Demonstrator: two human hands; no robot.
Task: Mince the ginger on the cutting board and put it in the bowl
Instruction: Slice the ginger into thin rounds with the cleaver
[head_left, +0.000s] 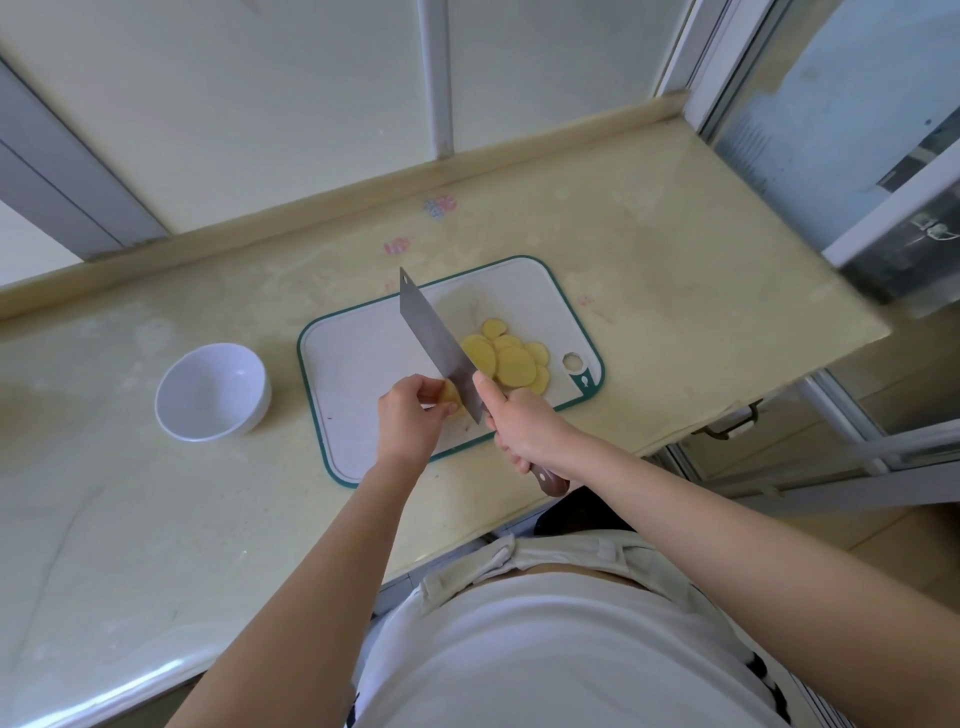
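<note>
Though pink marks (440, 206) lie beyond the cutting board (358, 353), none is legible.

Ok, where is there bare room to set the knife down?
The cutting board is bare on its left half, from rim to knife. Also bare: the counter strip between bowl and board, and the counter right of the board. Crowded: the ginger slices on the board's right, and the middle where left hand and right hand work.

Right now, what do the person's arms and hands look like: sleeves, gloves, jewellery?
The left forearm and right forearm are bare, no sleeve in view. The left hand and right hand wear no gloves; no watch, bracelet or ring shows. The top is white.
</note>
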